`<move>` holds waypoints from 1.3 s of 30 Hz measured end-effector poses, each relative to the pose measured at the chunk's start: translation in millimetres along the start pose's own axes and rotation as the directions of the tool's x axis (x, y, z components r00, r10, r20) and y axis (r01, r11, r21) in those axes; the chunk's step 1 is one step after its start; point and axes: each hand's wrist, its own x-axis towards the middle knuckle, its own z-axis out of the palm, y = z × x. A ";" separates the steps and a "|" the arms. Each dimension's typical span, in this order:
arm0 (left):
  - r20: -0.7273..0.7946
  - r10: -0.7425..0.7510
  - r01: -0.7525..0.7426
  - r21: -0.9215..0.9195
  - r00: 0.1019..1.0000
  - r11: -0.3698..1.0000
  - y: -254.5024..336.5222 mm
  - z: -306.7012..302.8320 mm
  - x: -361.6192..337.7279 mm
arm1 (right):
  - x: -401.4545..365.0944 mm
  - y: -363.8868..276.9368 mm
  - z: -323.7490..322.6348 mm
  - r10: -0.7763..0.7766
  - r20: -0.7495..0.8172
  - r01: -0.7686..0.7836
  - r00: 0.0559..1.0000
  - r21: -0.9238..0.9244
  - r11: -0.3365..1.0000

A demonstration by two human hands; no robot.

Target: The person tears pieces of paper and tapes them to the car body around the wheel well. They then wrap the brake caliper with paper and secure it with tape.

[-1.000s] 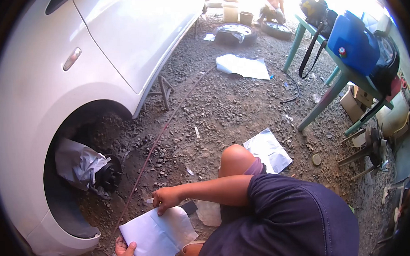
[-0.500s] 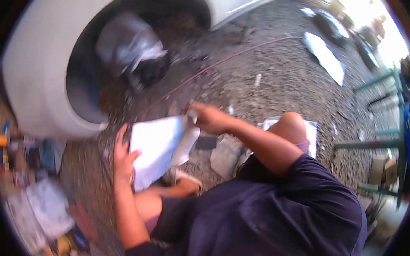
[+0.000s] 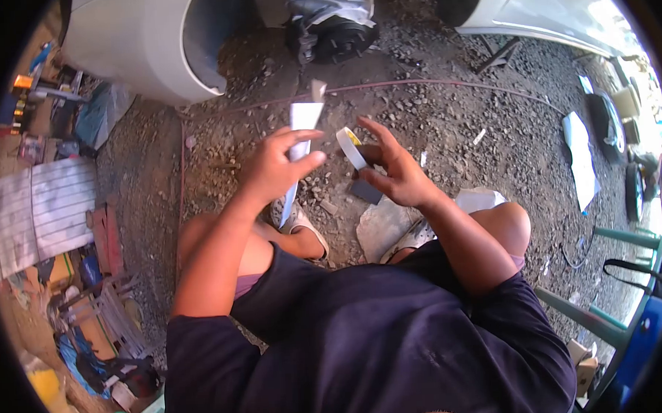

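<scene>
My left hand (image 3: 274, 168) pinches a white sheet of paper (image 3: 306, 117), seen nearly edge-on. A beige strip (image 3: 318, 90) sticks out from the sheet's top end. In my right hand (image 3: 397, 170) is a roll of masking tape (image 3: 350, 148), white outside with a yellow inner ring, held between thumb and fingers. The roll is just right of the paper, with a small gap between them. Below the right hand, a dark flat square (image 3: 366, 192) lies on the gravel.
A pale car body panel (image 3: 132, 45) and a plastic-wrapped wheel hub (image 3: 334, 33) stand ahead. A red hose (image 3: 414, 82) crosses the gravel. Left are a striped board (image 3: 43, 212) and scattered tools; right, a green chair frame (image 3: 583, 317) and a white sheet on the ground (image 3: 580, 162).
My view has swung left. The paper, earlier spread broad between both hands, is now narrow and upright in my left hand. My right hand with the tape is apart from it.
</scene>
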 end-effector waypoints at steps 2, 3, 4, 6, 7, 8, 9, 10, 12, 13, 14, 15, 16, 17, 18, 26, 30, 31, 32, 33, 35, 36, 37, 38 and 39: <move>-0.040 0.096 -0.096 -0.001 0.995 0.995 -8.0 12.3 3.1 | -1.9 3.7 9.5 -0.004 0.023 0.006 1.000 -0.086 0.996; -0.033 0.067 -0.066 0.025 0.997 0.997 -2.8 14.0 3.0 | -3.2 5.5 14.6 -0.005 0.026 0.009 1.000 -0.176 0.984; -0.029 0.002 -0.001 0.055 1.000 0.998 0.5 14.7 1.6 | -3.9 9.6 20.6 -0.058 -0.005 0.055 0.998 -0.220 0.974; -0.014 0.003 -0.001 0.107 1.000 0.994 -0.2 11.9 6.5 | -5.4 13.6 19.9 -0.047 0.010 0.048 0.999 -0.289 0.956; 0.007 0.054 -0.055 0.127 0.998 0.990 -2.9 11.0 8.3 | -5.5 17.0 19.5 -0.073 0.006 0.070 0.997 -0.341 0.938; 0.019 0.095 -0.097 0.138 0.995 0.986 -2.2 10.6 7.5 | -6.3 11.4 21.0 -0.012 -0.002 0.010 1.000 -0.355 0.935; 0.032 0.133 -0.136 0.146 0.991 0.980 -0.7 11.2 6.3 | -5.5 5.4 20.6 0.052 -0.013 -0.053 0.999 -0.368 0.929; 0.035 0.150 -0.153 0.133 0.988 0.979 0.2 12.8 4.0 | -2.7 -3.8 18.2 0.167 0.008 -0.147 0.986 -0.428 0.891; 0.070 0.158 -0.168 0.156 0.985 0.973 10.3 11.3 1.8 | 2.4 -17.5 16.0 0.371 -0.035 -0.340 0.928 -0.486 0.805; 0.074 0.144 -0.156 0.189 0.987 0.970 13.9 13.6 0.2 | 4.8 -15.7 14.4 0.417 -0.045 -0.386 0.908 -0.479 0.788; 0.077 0.143 -0.156 0.194 0.987 0.969 15.6 12.8 -0.1 | 5.0 -15.0 14.2 0.426 -0.038 -0.397 0.904 -0.444 0.803; 0.080 0.139 -0.153 0.197 0.987 0.968 16.7 12.1 -0.4 | 4.3 -15.6 15.1 0.438 -0.028 -0.411 0.898 -0.408 0.816; 0.074 0.157 -0.169 0.212 0.985 0.962 10.7 11.0 1.4 | 2.6 -11.3 16.1 0.427 -0.031 -0.401 0.904 -0.413 0.818; 0.068 0.164 -0.175 0.216 0.984 0.960 3.5 8.7 4.0 | 1.0 -3.5 16.2 0.431 -0.028 -0.414 0.902 -0.340 0.844; 0.084 0.166 -0.180 0.209 0.983 0.961 0.3 5.5 5.4 | 1.6 3.2 14.4 0.437 -0.023 -0.427 0.899 -0.265 0.864; -0.065 0.310 -0.220 0.569 0.949 0.792 119.7 -131.1 23.7 | 3.4 7.1 -23.0 0.359 -0.250 -0.359 0.899 0.050 0.932; 0.025 0.505 -0.339 0.769 0.863 0.542 204.6 -224.5 68.5 | 9.0 -17.9 -34.0 0.348 -0.307 -0.331 0.886 0.108 0.937; 0.052 0.491 -0.332 0.798 0.870 0.503 223.4 -240.4 83.1 | 11.6 -34.9 -33.7 0.333 -0.324 -0.301 0.885 0.145 0.942; 0.062 0.498 -0.343 0.798 0.865 0.495 236.1 -253.4 97.9 | 14.3 -46.6 -33.4 0.320 -0.341 -0.271 0.884 0.184 0.945; 0.083 0.529 -0.371 0.802 0.845 0.468 248.5 -265.3 112.2 | 21.0 -42.2 -41.3 0.259 -0.324 -0.213 0.910 0.171 0.962; 0.112 0.565 -0.409 0.804 0.818 0.432 262.2 -278.5 133.9 | 35.5 -91.1 -38.2 0.247 -0.365 -0.201 0.898 0.158 0.967; 0.075 0.596 -0.389 0.821 0.799 0.418 261.5 -280.5 145.5 | 43.7 -112.9 -41.4 0.209 -0.363 -0.191 0.908 0.087 0.978; 0.038 0.627 -0.368 0.836 0.778 0.407 259.7 -281.6 155.7 | 53.6 -137.0 -42.3 0.173 -0.372 -0.165 0.912 0.053 0.985; 0.042 0.636 -0.378 0.834 0.771 0.403 258.3 -283.1 164.2 | 60.8 -171.7 -39.1 0.144 -0.401 -0.161 0.905 -0.008 0.987; 0.040 0.683 -0.357 0.874 0.729 0.329 255.5 -284.5 171.7 | 72.7 -190.4 -42.9 0.069 -0.387 -0.107 0.919 -0.078 0.991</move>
